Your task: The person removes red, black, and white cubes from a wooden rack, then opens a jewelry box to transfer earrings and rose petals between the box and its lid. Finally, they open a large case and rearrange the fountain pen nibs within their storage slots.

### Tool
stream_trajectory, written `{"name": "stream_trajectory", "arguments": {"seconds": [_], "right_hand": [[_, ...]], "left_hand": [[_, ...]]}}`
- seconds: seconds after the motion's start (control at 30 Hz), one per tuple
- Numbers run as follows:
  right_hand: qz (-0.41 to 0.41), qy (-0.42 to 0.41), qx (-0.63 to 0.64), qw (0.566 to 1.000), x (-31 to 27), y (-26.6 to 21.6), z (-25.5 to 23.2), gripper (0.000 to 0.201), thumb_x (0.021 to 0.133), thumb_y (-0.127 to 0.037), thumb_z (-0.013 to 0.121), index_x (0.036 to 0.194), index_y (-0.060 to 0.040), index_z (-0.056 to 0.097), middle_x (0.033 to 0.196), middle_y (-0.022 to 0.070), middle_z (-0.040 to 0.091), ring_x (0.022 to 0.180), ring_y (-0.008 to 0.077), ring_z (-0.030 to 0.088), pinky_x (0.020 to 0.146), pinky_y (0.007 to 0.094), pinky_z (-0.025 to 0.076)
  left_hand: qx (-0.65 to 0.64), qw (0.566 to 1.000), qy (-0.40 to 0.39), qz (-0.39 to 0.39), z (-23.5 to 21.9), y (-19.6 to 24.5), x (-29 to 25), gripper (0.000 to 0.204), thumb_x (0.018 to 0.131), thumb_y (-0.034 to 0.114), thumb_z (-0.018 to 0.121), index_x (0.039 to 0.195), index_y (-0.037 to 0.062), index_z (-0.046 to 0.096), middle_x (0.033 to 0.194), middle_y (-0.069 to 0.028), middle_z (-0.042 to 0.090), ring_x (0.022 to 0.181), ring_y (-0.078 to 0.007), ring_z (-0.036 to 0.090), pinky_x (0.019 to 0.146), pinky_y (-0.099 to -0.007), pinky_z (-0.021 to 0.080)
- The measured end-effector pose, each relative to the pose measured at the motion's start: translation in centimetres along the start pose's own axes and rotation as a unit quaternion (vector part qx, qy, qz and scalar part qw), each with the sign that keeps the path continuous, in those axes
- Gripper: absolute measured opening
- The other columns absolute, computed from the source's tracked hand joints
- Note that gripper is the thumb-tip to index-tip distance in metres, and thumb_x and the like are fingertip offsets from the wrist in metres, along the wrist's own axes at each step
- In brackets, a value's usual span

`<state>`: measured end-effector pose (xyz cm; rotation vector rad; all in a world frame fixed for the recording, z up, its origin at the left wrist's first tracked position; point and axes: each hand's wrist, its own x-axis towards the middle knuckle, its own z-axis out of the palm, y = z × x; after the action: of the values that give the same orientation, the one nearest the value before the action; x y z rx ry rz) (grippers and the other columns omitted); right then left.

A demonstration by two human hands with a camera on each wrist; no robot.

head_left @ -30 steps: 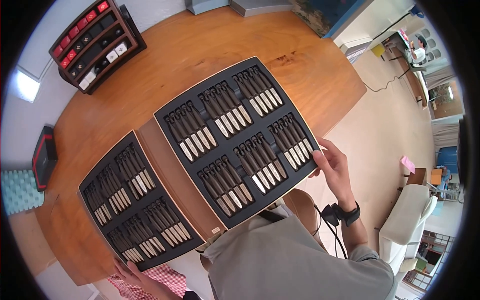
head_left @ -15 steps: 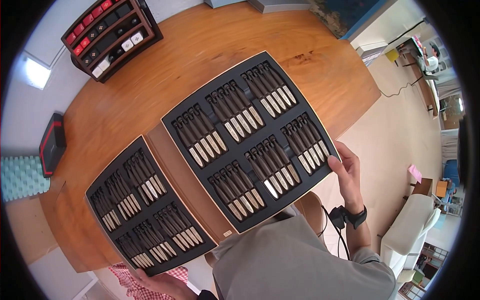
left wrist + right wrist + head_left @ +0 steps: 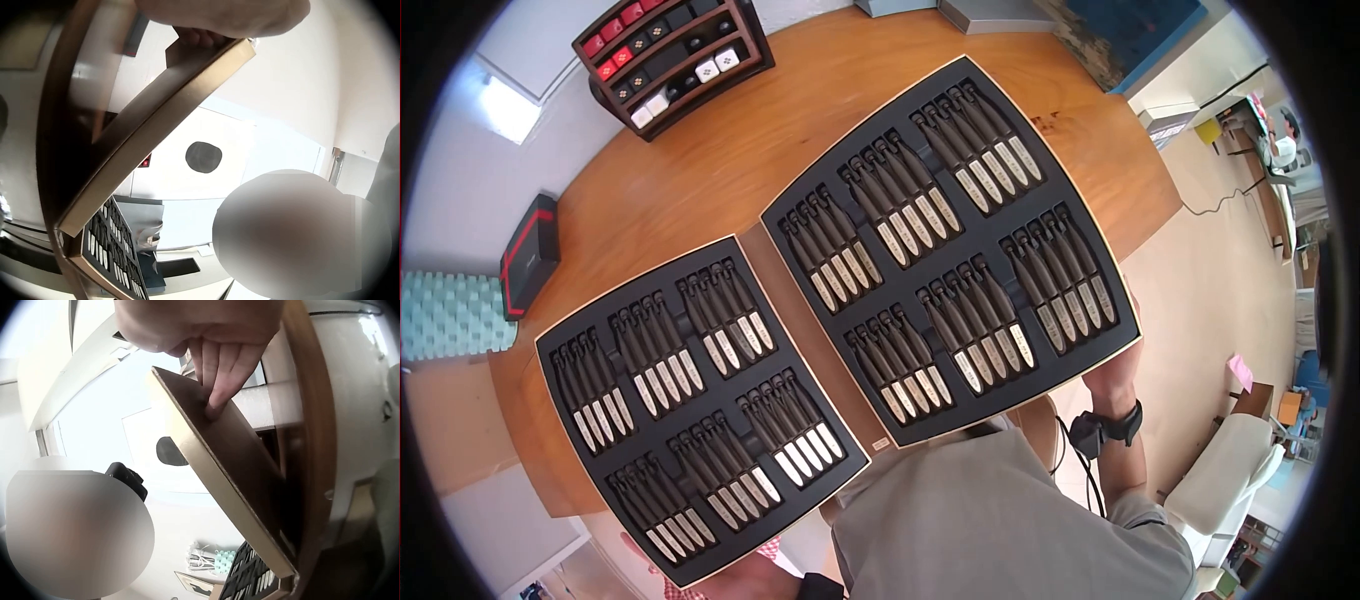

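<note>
A hinged, book-like display case lies spread wide, its right tray [image 3: 905,260] and left tray [image 3: 730,400] joined by a brown spine [image 3: 815,330]. Slim dark pieces with pale, labelled ends [image 3: 940,325] fill both trays in rows. My right hand [image 3: 1115,372] is behind the right tray's outer edge; its straight fingers [image 3: 219,381] press on the brown back in the right wrist view. My left hand [image 3: 745,580] supports the left tray from beneath at its near edge, mostly hidden. In the left wrist view its fingertips [image 3: 203,37] touch the back.
A wooden table [image 3: 730,180] stands under the case. Toward the back are a tiered wooden rack [image 3: 680,70] of red, black and white pieces, a black box with red trim [image 3: 530,255], a pale blue woven item [image 3: 455,315] and a grey box [image 3: 995,15]. A person [image 3: 1282,145] sits far off.
Both trays have come up toward the camera, the left one now facing it more squarely. My right thumb has left the tray's front, and my left hand has slid farther underneath.
</note>
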<state>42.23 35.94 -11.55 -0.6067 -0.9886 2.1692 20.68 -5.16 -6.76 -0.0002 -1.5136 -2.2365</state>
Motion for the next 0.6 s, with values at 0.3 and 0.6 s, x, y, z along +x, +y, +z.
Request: {"name": "stream_trajectory", "arguments": {"seconds": [0.3,0.6], "right_hand": [[-0.017,-0.144,0.145,0.979,1.2,3.3,-0.8,0.059,0.109,-0.047,0.039,0.147,-0.0035,0.051,0.146,0.0120,0.059,0.129,0.0286,0.060,0.111,0.0438,0.047],[-0.029,-0.204,0.081,0.975,2.1,2.6,2.7,0.065,0.108,-0.052,0.040,0.152,-0.0038,0.044,0.152,0.0120,0.053,0.136,0.0286,0.053,0.116,0.0474,0.043]], "left_hand": [[-0.112,0.983,-0.147,0.003,0.0,-0.2,0.0,0.063,0.103,0.055,0.048,0.144,0.0073,0.048,0.151,-0.0141,0.051,0.132,-0.0304,0.058,0.110,-0.0505,0.050],[-0.178,0.963,-0.201,-0.019,1.1,0.2,-2.9,0.079,0.098,0.072,0.047,0.154,0.0159,0.047,0.158,-0.0129,0.047,0.135,-0.0318,0.058,0.106,-0.0618,0.052]]}}
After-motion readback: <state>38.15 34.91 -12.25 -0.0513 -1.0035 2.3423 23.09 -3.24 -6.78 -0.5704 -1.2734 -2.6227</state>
